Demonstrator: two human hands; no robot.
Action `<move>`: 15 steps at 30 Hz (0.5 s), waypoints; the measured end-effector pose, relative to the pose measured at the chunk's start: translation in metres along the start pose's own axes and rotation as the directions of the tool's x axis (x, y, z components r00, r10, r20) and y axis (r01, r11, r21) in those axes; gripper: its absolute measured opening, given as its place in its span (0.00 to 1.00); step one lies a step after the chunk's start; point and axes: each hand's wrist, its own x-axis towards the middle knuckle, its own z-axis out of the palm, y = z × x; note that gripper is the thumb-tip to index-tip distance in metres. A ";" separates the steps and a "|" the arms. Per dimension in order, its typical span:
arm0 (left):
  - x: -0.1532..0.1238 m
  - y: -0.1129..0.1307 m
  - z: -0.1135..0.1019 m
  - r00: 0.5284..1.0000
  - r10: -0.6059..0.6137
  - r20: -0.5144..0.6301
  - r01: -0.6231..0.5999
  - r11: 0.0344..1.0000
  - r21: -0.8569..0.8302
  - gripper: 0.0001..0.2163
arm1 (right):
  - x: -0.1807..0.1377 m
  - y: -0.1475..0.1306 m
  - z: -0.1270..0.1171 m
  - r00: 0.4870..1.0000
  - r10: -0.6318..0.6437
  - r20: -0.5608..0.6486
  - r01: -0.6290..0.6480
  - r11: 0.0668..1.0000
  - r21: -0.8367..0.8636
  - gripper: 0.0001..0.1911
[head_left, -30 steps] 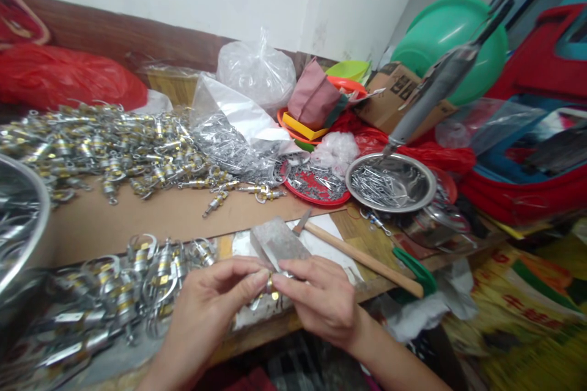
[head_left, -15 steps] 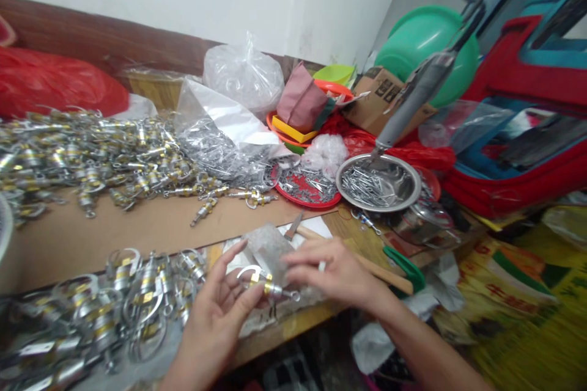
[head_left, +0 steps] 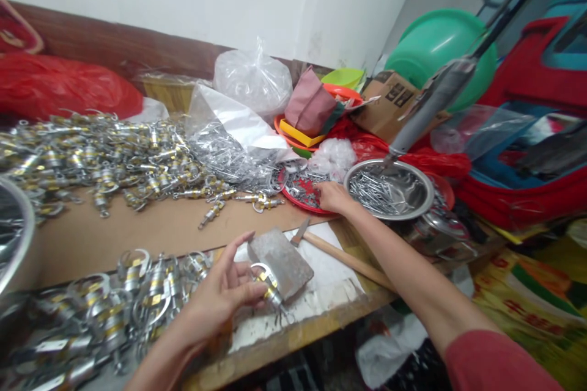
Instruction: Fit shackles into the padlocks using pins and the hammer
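My left hand [head_left: 238, 290] grips a small silver-and-yellow metal fitting [head_left: 271, 288] with a curved hook, between thumb and fingers. Right behind the fitting lies a grey metal block [head_left: 287, 263] on white paper. My right hand [head_left: 334, 197] is stretched out over the red plate [head_left: 302, 203], its bent fingertips down among small metal pieces. Whatever those fingers pinch is too small to make out. Beneath my right forearm lies a hammer [head_left: 343, 253] with a wooden handle. More fittings [head_left: 137, 293] like the held one are heaped to the left of my left hand.
A large pile of fittings [head_left: 92, 159] spreads along the back left. Beside the red plate stands a steel bowl [head_left: 426, 201] of metal pins, under a grey rod-shaped tool [head_left: 413, 119]. Plastic bags [head_left: 252, 82] and a green basin [head_left: 443, 43] are farther back. A metal basin [head_left: 25, 226] borders the left.
My right hand has left the fitting and moved forward to the red plate. The left hand still holds the fitting, now tilted with its ring end lower. The block and hammer show more fully.
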 end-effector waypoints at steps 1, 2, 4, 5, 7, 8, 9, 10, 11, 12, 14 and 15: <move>0.001 -0.001 -0.001 1.000 -0.001 -0.009 0.001 1.000 -0.008 0.38 | -0.004 -0.004 -0.001 1.000 -0.016 -0.023 0.017 0.999 0.035 0.12; 0.001 -0.001 -0.001 1.000 -0.002 -0.019 0.002 1.000 -0.013 0.38 | -0.010 -0.009 -0.003 0.998 -0.036 -0.048 0.040 0.996 0.075 0.11; 0.002 -0.003 -0.002 1.000 -0.007 -0.019 0.006 1.000 -0.024 0.39 | -0.032 -0.027 -0.005 0.993 -0.081 -0.085 0.093 0.983 0.156 0.11; 0.002 -0.003 -0.002 1.000 -0.009 -0.011 0.009 0.999 -0.032 0.39 | -0.046 -0.038 -0.005 0.988 -0.122 -0.100 0.140 0.968 0.206 0.11; 0.002 -0.004 -0.002 1.000 -0.011 0.007 0.011 0.999 -0.052 0.40 | -0.078 -0.061 -0.008 0.968 -0.215 -0.128 0.244 0.923 0.296 0.08; 0.003 -0.004 -0.003 1.000 -0.008 0.012 0.009 0.998 -0.062 0.40 | -0.093 -0.071 -0.009 0.919 -0.342 -0.197 0.393 0.839 0.376 0.08; 0.003 -0.004 -0.003 1.000 -0.005 0.016 0.006 0.998 -0.069 0.39 | -0.107 -0.079 -0.011 0.868 -0.433 -0.244 0.496 0.778 0.386 0.09; 0.003 -0.004 -0.002 1.000 -0.001 0.019 0.002 0.997 -0.072 0.39 | -0.117 -0.086 -0.013 0.816 -0.509 -0.273 0.578 0.723 0.378 0.11; 0.003 -0.004 -0.002 1.000 0.004 0.022 -0.003 0.997 -0.071 0.39 | -0.124 -0.091 -0.014 0.777 -0.567 -0.273 0.629 0.692 0.354 0.12; 0.003 -0.004 -0.002 1.000 0.010 0.023 -0.008 0.998 -0.069 0.38 | -0.129 -0.094 -0.015 0.765 -0.597 -0.242 0.644 0.693 0.324 0.12; 0.003 -0.005 -0.002 1.000 0.020 0.021 -0.019 0.998 -0.063 0.38 | -0.130 -0.095 -0.016 0.778 -0.606 -0.165 0.625 0.720 0.303 0.11; 0.003 -0.005 -0.002 0.999 0.024 0.021 -0.023 0.998 -0.063 0.38 | -0.128 -0.096 -0.016 0.788 -0.598 -0.143 0.610 0.728 0.313 0.11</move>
